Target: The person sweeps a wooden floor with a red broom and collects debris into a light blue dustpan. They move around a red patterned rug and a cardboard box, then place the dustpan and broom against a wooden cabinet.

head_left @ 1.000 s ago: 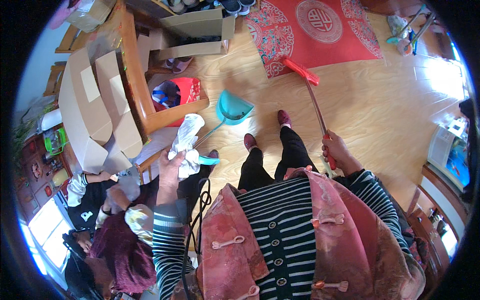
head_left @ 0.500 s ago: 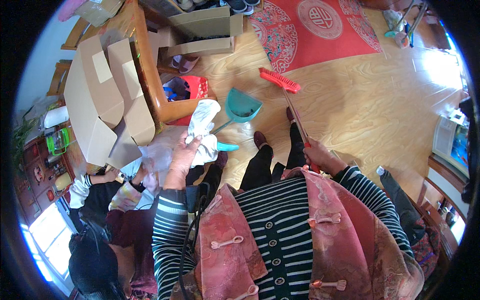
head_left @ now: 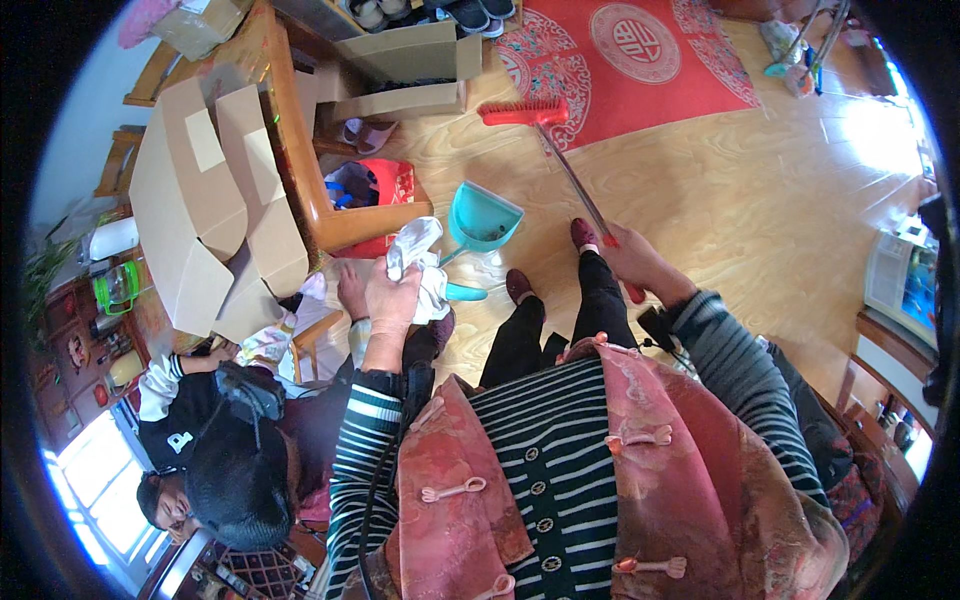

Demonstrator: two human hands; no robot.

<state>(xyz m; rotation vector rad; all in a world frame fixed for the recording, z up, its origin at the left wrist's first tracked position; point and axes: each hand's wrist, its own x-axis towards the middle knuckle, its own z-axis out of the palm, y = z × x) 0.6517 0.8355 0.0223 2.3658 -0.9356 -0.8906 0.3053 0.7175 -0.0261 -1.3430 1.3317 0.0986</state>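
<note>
My left hand (head_left: 392,298) is closed around a crumpled white cloth or bag (head_left: 418,245). A long-handled teal dustpan (head_left: 484,212) is held with it. Its thin handle passes behind the white material, and the teal grip end (head_left: 466,292) sticks out beside my fingers. Some dark debris lies in the pan, which is low over or on the floor. My right hand (head_left: 640,262) grips the handle of a broom (head_left: 577,185). The red bristled broom head (head_left: 522,112) is out ahead, near the corner of the red mat.
Two people are close on my left; one bare hand (head_left: 352,291) is near my left hand. A wooden table (head_left: 322,215) bears open cardboard (head_left: 200,200). Beyond stand a red bag (head_left: 400,182), an open carton (head_left: 400,95) and shoes. A patterned red mat (head_left: 690,80) covers the far floor.
The broom head has swung left and farther away. My right hand has moved up. My left hand and the white material have shifted slightly right. People on my left have moved.
</note>
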